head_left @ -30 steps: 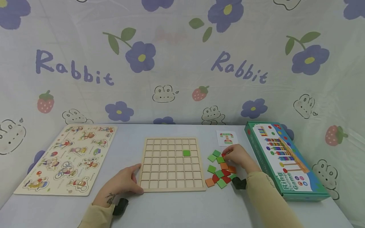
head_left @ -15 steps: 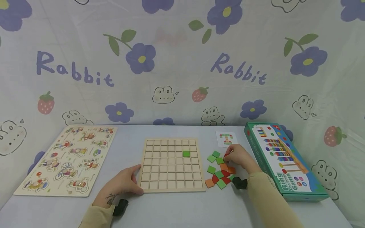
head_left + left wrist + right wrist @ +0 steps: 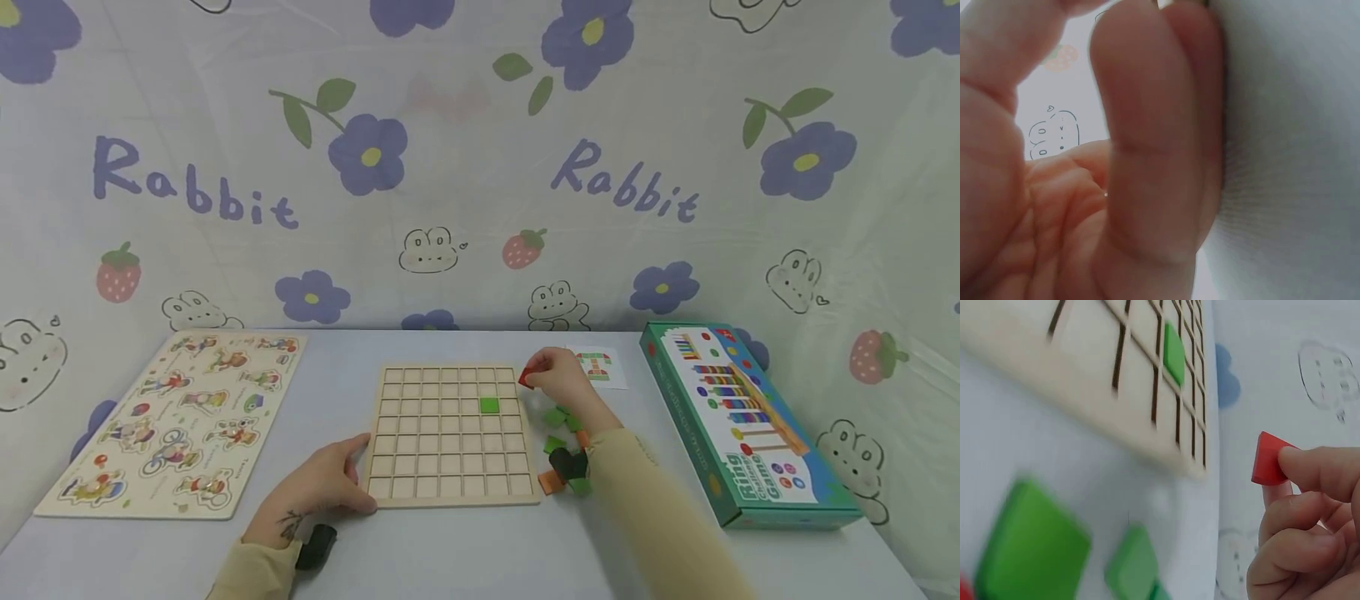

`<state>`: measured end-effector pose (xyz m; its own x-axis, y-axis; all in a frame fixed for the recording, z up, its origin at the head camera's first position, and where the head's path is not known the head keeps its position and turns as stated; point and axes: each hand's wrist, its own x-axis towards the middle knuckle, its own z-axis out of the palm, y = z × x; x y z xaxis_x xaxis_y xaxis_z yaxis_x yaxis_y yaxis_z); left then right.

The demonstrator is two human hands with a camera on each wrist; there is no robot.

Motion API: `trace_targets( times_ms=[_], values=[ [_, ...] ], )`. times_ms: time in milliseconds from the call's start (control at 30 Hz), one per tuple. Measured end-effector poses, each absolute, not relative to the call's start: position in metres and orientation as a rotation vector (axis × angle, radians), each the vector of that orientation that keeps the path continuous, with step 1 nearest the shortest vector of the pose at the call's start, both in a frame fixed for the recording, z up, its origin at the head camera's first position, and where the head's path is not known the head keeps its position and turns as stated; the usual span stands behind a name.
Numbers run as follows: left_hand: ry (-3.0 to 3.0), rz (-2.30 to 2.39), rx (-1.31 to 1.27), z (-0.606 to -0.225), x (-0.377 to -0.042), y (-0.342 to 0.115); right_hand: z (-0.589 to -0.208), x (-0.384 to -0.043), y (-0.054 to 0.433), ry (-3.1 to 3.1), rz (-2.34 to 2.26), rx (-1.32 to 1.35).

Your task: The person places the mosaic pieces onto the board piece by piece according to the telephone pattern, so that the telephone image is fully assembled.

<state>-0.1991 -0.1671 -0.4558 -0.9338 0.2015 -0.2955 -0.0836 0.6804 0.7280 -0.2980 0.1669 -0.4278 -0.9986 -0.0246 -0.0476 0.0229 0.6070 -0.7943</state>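
In the head view my left hand (image 3: 326,479) rests against the left edge of a wooden grid board (image 3: 457,502), its thumb by the near corner. The left wrist view shows its fingers (image 3: 1147,137) fairly straight; the board is hidden there. A single green tile (image 3: 489,405) lies in a cell towards the board's upper right. My right hand (image 3: 562,382) pinches a red tile (image 3: 1267,459) between thumb and finger, raised just beyond the board's upper right corner. Below that hand lie loose green tiles (image 3: 555,417) and an orange tile (image 3: 552,482), others hidden by the wrist.
A white pattern card (image 3: 611,375) lies behind the right hand, partly covered. At right stands a green toy box (image 3: 772,508). A wooden picture puzzle board (image 3: 172,417) lies at the left. A printed curtain (image 3: 465,167) hangs behind the table.
My right hand has lifted the red tile off the pile and carried it leftward and away from me, to the board's far right corner. The left hand stays put.
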Motion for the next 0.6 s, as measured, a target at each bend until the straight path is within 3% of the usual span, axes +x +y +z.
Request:
trace_targets(
  times_ms=[600],
  values=[
    [2.536,1.133,0.069,-0.455,-0.199,-0.167,-0.446,-0.314,0.111,2.72,-1.306,-0.085]
  ],
)
